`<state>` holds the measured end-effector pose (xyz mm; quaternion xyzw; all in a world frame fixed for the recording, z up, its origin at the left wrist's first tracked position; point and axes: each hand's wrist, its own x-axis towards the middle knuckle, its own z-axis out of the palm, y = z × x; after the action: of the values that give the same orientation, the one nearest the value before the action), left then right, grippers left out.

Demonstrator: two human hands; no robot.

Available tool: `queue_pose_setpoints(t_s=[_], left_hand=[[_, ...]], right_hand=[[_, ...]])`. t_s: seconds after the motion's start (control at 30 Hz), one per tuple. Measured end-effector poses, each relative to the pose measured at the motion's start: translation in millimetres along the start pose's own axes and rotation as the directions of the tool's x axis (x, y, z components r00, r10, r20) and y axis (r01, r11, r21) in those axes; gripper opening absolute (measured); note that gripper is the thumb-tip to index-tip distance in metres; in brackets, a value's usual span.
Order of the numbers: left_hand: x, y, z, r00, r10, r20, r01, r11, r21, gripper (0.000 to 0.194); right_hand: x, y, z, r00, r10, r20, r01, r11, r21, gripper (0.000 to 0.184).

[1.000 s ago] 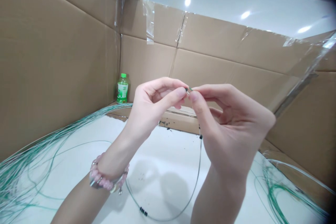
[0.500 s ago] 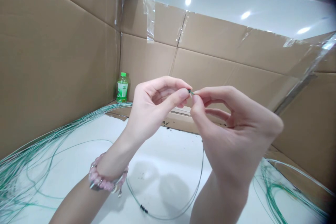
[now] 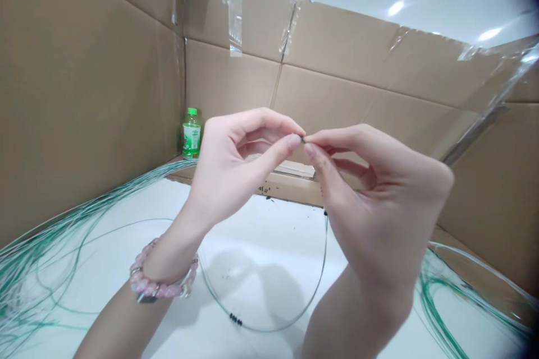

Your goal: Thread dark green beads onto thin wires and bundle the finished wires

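as left hand (image 3: 236,165) and right hand (image 3: 383,202) pinch narrowly, a thin wire end (image 3: 302,138) sits between them, barely visible

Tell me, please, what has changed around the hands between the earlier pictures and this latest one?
The left hand and right hand have brought their fingers closer together on the wire tip, now showing less green. Neither hand let go. The whole scene sits higher in the view, as the head tilted. The beaded wire loop, green wire bundle and bottle stayed in place.
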<state>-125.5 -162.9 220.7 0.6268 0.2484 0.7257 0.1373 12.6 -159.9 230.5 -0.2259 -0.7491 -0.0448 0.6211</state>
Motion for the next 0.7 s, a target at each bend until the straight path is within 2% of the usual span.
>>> queue_pose_setpoints(t_s=[0.13,0.3,0.43,0.6,0.7], left_hand=[[1,-3,1.0,0.999,-0.033,-0.003,0.032,0.998,-0.052,0.006],[1,-3,1.2,0.999,-0.042,-0.029,0.041,0.999,-0.031,0.004],[1,-4,2.4,0.998,-0.019,-0.057,0.019,1.000,-0.001,0.007],[-3,-3,7.0,0.993,0.033,-0.109,-0.028,0.998,0.050,0.007],[-5,-3,7.5,0.992,0.098,-0.086,-0.088,0.990,0.110,0.005]], right_hand=[[0,3,6,0.999,0.010,-0.051,-0.004,0.993,0.116,0.017],[2,8,11,0.994,0.074,-0.079,-0.049,0.961,0.274,0.022],[2,8,11,0.995,0.102,-0.014,-0.094,0.953,0.289,0.016],[1,6,12,0.992,0.130,-0.006,-0.125,0.966,0.228,0.012],[3,9,9,0.989,0.142,0.030,-0.145,0.957,0.250,0.014]])
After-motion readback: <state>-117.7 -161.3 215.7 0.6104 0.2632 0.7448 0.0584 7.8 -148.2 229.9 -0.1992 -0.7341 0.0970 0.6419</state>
